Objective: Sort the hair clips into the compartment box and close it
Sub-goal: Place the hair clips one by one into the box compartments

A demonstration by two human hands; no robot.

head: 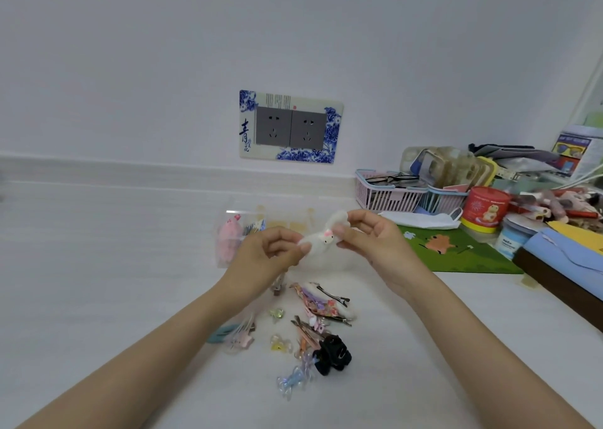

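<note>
White fluffy hair clip [321, 244], pinched by left hand [264, 252] and right hand [368, 236]; best lowered flat into a free compartment of the clear plastic box [232, 212].

white fluffy clip [321, 242], black claw clip [332, 353], green mat [463, 252]

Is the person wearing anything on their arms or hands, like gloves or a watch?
No. The left hand and right hand are bare: no gloves, and no rings that I can see. The left arm and right arm are bare too, right down to the picture's edge: no sleeves, no watch, no bracelet.
</note>
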